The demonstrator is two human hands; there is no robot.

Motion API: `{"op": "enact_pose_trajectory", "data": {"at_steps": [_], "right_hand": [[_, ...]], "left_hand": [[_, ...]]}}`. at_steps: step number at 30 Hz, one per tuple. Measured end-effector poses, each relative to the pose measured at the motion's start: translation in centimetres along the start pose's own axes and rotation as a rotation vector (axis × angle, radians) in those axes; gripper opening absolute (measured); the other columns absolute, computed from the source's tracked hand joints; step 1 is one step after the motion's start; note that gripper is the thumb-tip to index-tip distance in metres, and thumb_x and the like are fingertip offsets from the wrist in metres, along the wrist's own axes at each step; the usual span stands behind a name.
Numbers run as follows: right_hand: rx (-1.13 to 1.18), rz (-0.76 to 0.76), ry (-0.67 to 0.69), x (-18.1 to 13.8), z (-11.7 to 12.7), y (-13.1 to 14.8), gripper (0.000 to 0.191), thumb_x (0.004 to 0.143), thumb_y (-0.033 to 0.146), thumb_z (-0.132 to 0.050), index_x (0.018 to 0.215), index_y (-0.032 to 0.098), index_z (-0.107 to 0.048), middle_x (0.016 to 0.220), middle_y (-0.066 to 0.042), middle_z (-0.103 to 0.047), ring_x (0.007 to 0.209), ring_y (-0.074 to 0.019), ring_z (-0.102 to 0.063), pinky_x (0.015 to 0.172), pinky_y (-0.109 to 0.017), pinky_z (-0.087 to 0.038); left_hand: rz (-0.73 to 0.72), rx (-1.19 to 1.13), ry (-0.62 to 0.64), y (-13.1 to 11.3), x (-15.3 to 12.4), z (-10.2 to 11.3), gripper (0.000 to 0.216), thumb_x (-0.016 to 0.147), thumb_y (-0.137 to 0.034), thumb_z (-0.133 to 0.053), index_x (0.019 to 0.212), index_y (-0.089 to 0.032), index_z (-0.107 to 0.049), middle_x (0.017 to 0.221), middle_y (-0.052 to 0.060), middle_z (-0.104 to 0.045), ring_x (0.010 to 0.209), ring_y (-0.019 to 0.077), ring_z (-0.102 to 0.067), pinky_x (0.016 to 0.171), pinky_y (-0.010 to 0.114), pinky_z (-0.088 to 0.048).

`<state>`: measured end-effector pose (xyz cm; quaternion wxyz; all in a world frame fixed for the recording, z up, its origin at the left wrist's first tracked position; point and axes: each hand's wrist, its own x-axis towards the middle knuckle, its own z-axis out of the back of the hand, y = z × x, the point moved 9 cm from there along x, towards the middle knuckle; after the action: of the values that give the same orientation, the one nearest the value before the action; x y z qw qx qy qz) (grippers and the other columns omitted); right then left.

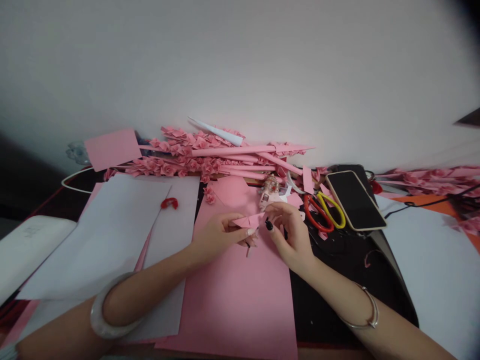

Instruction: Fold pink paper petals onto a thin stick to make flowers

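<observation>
- Around you, the pink sheet lies under both hands, with white sheets to its left and a small red piece on them.
- Just beyond your hands, a trinket crowds the space, and a paper rose lies near the left one.
- To your right, a red loop and a yellow loop, like scissor handles, sit between your right hand and the phone.
- Along the wall, pink flowers lie heaped with pink tubes; a white cone rests on top.
- At the far left you have a white box-like thing; I can't tell what it holds.
- The black tray, its edge curving at the right, bears the loops and small scraps.
- Your left hand is pinched on the folded piece, held above the pink sheet.
- Your right hand is curled at the piece's right tip; I can't tell whether its fingers grip it.
</observation>
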<state>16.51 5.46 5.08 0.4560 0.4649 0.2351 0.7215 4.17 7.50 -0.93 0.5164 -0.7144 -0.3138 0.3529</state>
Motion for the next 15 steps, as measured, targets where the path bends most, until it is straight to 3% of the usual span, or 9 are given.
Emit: {"op": "enact_pose_trajectory", "data": {"at_steps": [4,9,15], "right_hand": [[0.145,-0.142,0.13,0.0,-1.4,-1.5,0.008,0.085,0.026,-0.054,0.086,0.019,-0.049,0.071,0.001,-0.05,0.059,-0.0119,-0.047,0.052,-0.024,-0.038],[0.123,-0.119,0.405,-0.1,-3.6,-0.7,0.027,0.086,0.02,-0.048,0.06,0.018,-0.043,0.053,0.006,-0.036,0.048,-0.0078,-0.033,0.046,-0.022,-0.026],[0.009,-0.079,0.401,-0.3,-3.9,-0.4,0.031,0.087,0.015,-0.042,0.057,0.019,-0.033,0.051,0.007,-0.03,0.047,-0.007,-0.029,0.047,-0.021,-0.025]], "left_hand": [[0.045,0.091,0.122,0.0,-0.5,-1.5,0.007,0.079,-0.019,-0.06,0.076,-0.013,-0.059,0.067,0.002,-0.067,0.064,0.0139,-0.066,0.064,0.027,-0.053],[0.071,0.079,0.162,0.5,-0.9,-2.0,0.027,0.076,-0.015,-0.064,0.091,-0.021,-0.041,0.062,-0.004,-0.066,0.059,0.0148,-0.066,0.061,0.029,-0.052],[0.072,0.084,0.173,0.5,-1.0,-2.2,0.032,0.077,-0.012,-0.061,0.096,-0.022,-0.037,0.057,-0.005,-0.066,0.056,0.015,-0.066,0.059,0.028,-0.05]]}}
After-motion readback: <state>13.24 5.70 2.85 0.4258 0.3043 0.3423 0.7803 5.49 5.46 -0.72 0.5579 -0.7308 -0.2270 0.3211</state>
